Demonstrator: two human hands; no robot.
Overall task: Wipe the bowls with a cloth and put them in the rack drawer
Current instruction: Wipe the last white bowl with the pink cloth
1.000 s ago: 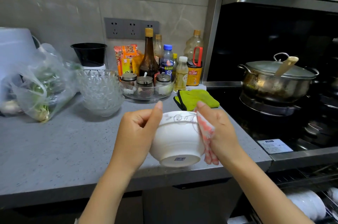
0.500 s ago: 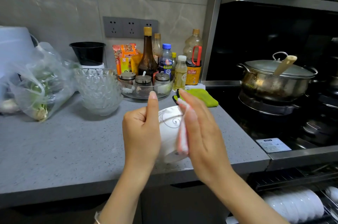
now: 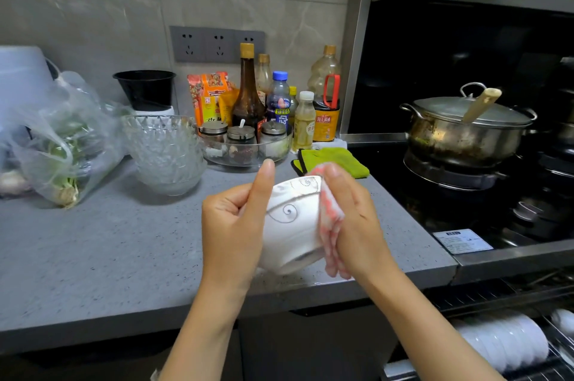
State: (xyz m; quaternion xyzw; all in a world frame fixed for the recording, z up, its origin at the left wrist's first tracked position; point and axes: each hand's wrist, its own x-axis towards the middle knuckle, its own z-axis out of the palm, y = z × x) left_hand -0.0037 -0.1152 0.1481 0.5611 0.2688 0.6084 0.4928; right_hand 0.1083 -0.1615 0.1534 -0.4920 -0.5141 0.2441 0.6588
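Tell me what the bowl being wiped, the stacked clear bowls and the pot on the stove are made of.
The bowl being wiped: probably glazed ceramic; white, glossy, painted grey swirls. The stacked clear bowls: likely glass, possibly clear plastic; transparent with faceted pattern. The pot: stainless steel by its look; bright, reflective, stained sides.

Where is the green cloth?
In the head view, the green cloth lies on the counter, right of the middle, at the edge next to the stove and just behind the bowl.
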